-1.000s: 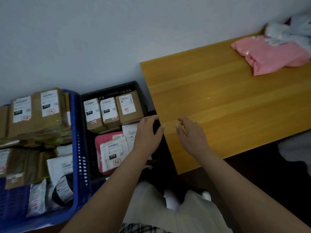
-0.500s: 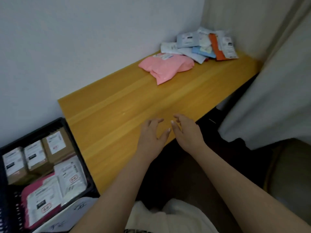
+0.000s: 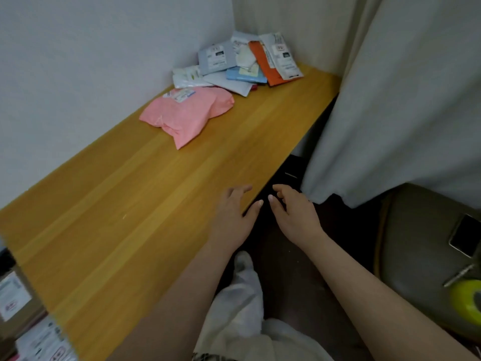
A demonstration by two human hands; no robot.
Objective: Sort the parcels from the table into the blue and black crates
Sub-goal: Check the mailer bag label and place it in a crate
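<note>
White walls meet at a corner behind an orange wooden tabletop [image 3: 125, 204], seen from the head view. A pink parcel [image 3: 187, 113] is laid toward the far end, just in front of a pile of mixed parcels [image 3: 236, 63] heaped in the corner. Left hand [image 3: 231, 217] is held over the near edge of the tabletop, right hand [image 3: 294, 212] just beside it past the edge; both sets of fingers are spread, relaxed and nothing is held. Boxed parcels [image 3: 13, 295] are glimpsed at lower left; a grey curtain [image 3: 390, 100] hangs at right
</note>
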